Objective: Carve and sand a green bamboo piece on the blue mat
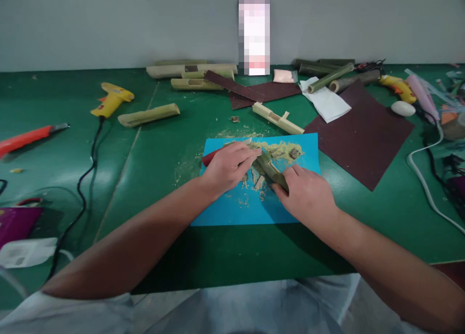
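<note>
My left hand [232, 164] is closed around a red-handled knife [208, 159]; a bit of its pale blade shows above the fingers. Those fingertips touch the upper end of a green bamboo piece [268, 166]. At its lower end, my right hand [308, 191] grips the bamboo, thumb below and fingers over the top. The piece lies tilted above a blue sheet [218, 213], and a cut opening shows along it. Pale shavings [278, 150] are heaped behind the bamboo, and dark chips [259, 182] lie under it.
Behind the sheet lies a notched bamboo piece [278, 118]. Brown sandpaper [366, 135] and a white paper [327, 101] are at right. A yellow glue gun [112, 100], another bamboo length [148, 115] and an orange cutter [27, 138] lie left. A phone [254, 36] leans at the back.
</note>
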Tool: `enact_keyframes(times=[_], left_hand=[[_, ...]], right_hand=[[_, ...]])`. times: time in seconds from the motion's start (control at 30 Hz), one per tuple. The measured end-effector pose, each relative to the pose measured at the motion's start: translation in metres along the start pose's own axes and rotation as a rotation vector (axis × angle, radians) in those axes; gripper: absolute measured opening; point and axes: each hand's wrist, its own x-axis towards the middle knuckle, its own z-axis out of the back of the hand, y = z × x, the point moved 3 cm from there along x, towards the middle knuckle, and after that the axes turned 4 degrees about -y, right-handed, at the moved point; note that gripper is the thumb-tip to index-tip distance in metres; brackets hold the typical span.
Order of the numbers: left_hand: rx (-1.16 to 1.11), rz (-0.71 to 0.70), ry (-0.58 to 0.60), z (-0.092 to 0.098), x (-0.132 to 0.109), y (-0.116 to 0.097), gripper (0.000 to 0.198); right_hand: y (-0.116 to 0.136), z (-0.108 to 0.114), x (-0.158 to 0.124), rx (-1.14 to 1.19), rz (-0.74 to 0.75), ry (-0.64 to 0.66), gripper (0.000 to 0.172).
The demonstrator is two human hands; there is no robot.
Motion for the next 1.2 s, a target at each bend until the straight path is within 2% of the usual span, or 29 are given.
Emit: enact_keyframes(times=[0.53,0.63,0.8,0.9,1.03,1.2], left_hand=[[0.077,-0.016,-0.05,-0.004,0.001,0.002,0.024],[0.074,-0.062,-0.051,-0.007,0.001,-0.002,0.025],[0.058,-0.206,0.039,-0.011,0.001,-0.012,0.03],[0.094,-0.248,0.009,-0.011,0.003,-0.009,0.03],[0.09,-0.176,-0.014,-0.01,0.002,-0.002,0.026],[0.05,-0.073,0.014,-0.008,-0.001,0.0,0.027]], right_hand=[[0.002,0.002,0.0,-0.013,-0.007,0.022,0.022],[0.0,0.0,0.0,-0.005,-0.022,0.02,0.024],[-0.002,-0.003,0.001,0.023,-0.052,0.023,0.026],[-0.002,-0.002,0.002,0.037,-0.063,0.024,0.026],[-0.001,-0.002,0.001,0.036,-0.072,0.038,0.027],[-0.002,-0.002,0.0,0.024,-0.046,-0.004,0.026]])
